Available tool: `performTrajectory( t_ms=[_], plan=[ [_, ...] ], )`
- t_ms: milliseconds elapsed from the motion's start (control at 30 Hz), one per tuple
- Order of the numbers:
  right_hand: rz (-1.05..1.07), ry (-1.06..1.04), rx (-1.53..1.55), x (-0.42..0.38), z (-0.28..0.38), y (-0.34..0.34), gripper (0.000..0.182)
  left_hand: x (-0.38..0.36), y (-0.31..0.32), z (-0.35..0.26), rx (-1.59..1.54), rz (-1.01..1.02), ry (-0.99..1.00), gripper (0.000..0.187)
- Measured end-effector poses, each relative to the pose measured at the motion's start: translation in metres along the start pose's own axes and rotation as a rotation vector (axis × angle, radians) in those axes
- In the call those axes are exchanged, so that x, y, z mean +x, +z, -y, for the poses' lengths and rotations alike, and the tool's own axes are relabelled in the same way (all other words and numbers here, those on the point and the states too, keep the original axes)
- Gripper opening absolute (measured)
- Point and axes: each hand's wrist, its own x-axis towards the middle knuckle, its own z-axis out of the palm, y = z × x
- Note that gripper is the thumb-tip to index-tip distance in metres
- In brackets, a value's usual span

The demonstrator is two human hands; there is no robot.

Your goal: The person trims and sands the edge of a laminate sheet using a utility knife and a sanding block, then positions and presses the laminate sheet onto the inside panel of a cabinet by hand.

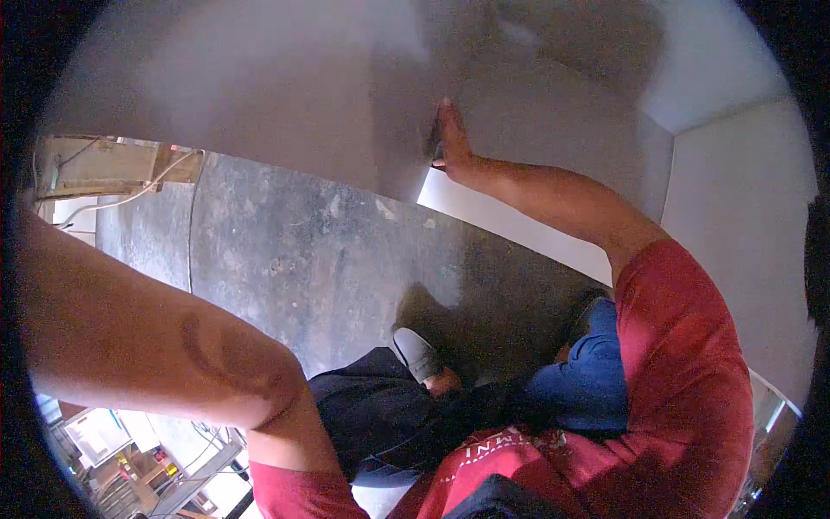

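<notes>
My right hand is raised against a large smooth grey-brown panel, close to where the panel meets a darker recessed surface. Its fingers point upward, pressed together, and the thumb sits lower down. A narrow dark patch shows along the palm side; I cannot make out whether it is a held thing or shadow. My left arm stretches out to the left, and its hand lies outside the picture.
Below the panel runs a bright white strip, with a pale side panel at the right. The worn concrete floor carries a thin cable. Wooden boards stand at the left, and cluttered items lie lower left.
</notes>
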Motion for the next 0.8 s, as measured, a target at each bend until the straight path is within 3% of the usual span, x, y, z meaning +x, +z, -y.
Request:
performTrajectory(
  t_ms=[167,267,367,433,467,567,667,733,767,800],
  plan=[
    [-0.024,0.090,0.068,0.020,-0.023,0.000,0.096,-0.004,0.005,0.004,0.016,0.014,0.006,0.059],
    [-0.019,-0.037,0.089,0.031,-0.033,-0.003,0.097,-0.002,0.007,0.005,0.024,0.016,-0.003,0.059],
    [-0.115,0.028,0.026,0.012,-0.010,0.000,0.077,-0.003,0.004,0.002,0.024,0.012,0.005,0.059],
    [0.098,0.017,0.058,0.047,-0.044,-0.016,0.099,-0.003,0.004,0.001,0.029,0.010,0.005,0.060],
    [0.099,0.019,0.057,0.044,-0.042,-0.013,0.099,-0.002,0.005,0.000,0.031,0.011,0.004,0.060],
    [-0.030,0.147,-0.040,0.015,-0.011,0.004,0.100,0.001,-0.002,-0.003,0.035,-0.005,0.007,0.060],
    [-0.107,0.223,0.047,-0.002,0.009,0.006,0.087,0.007,0.002,-0.011,0.046,-0.004,0.013,0.060],
    [0.085,0.263,-0.109,0.002,0.009,-0.018,0.102,0.014,0.005,-0.016,0.065,-0.006,0.013,0.060],
    [0.084,0.260,-0.105,0.008,0.011,-0.027,0.102,0.016,0.005,-0.019,0.082,-0.008,0.019,0.061],
    [0.240,0.300,-0.086,0.014,0.014,-0.035,0.103,0.020,0.008,-0.023,0.097,-0.006,0.017,0.061]
  ],
)
